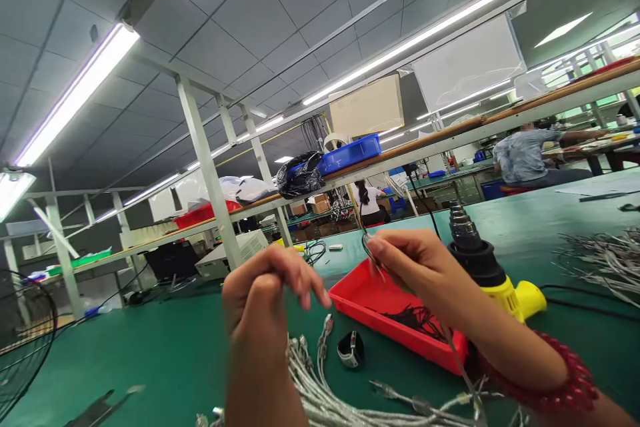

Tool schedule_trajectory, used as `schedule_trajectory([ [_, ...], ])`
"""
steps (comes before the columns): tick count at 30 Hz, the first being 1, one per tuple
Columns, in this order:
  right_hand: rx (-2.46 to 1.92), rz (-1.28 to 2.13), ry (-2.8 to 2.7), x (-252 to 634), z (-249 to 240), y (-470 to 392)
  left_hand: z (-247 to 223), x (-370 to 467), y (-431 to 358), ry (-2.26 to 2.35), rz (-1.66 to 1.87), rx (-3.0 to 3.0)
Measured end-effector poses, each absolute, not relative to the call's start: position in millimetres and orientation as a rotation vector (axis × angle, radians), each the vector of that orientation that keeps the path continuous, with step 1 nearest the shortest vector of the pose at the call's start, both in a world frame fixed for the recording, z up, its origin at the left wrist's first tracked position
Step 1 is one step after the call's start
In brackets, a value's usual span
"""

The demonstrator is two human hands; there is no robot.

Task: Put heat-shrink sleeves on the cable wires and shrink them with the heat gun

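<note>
My right hand [407,260], with a red bead bracelet on its wrist, pinches the end of a thin cable [453,340] above a red tray [390,333]. Small dark pieces [417,320] lie in that tray. My left hand [275,280] is raised left of the tray, its fingers bent and apart, with nothing seen in them. Silvery cables [320,393] with connectors lie below and between my hands. Next to them, in front of the tray, is a small black and silver roll [351,349].
A yellow and black heat gun [493,273] stands right of the tray. More cables [610,260] are piled at the far right of the green table [135,347]. A shelf [430,147] with a blue bin [350,155] crosses behind. Two people sit farther back.
</note>
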State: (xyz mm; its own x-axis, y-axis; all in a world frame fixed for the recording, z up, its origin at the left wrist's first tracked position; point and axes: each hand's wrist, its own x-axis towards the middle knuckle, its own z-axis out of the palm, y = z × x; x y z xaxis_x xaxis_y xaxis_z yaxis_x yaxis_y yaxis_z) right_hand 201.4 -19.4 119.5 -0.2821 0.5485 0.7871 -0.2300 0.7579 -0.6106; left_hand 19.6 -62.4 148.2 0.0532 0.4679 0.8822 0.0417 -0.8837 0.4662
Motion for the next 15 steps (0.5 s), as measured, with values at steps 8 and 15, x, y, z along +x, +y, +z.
schedule_trajectory([
  [8,-0.159,0.932,-2.034,212,121,-44,140,20,-48,0.397,1.453,2.120],
  [15,-0.192,0.952,-2.066,205,117,-33,133,16,-37,0.303,1.260,2.069],
])
